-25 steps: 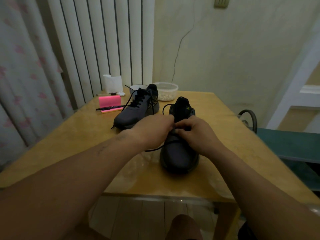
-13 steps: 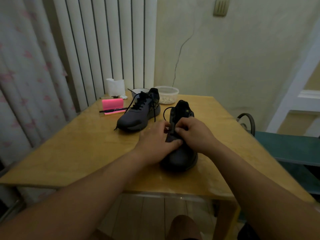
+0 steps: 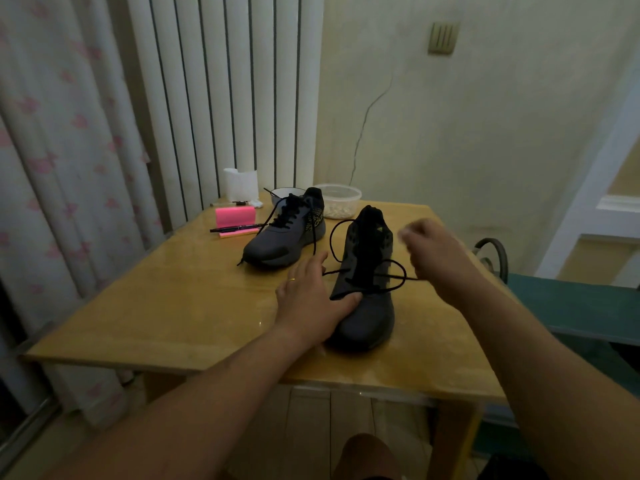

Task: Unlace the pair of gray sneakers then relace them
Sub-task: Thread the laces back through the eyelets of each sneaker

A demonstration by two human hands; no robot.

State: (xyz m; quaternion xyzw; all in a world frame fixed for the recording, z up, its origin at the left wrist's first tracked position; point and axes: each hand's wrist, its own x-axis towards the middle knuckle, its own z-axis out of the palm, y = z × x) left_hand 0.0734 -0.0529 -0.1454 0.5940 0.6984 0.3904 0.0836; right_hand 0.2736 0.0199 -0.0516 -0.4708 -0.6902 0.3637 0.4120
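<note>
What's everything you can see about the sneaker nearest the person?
The near sneaker is dark gray with a black tongue and collar, standing upright on the wooden table, toe toward the person. Its black lace is partly undone, looping loosely across the tongue. The flat left hand steadies its side with the thumb; one strand runs to the blurred right hand.

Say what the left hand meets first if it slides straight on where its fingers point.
Likely the black lace looping beside the near sneaker, just ahead of the left hand; past it, the plastic container. Depth is unclear.
</note>
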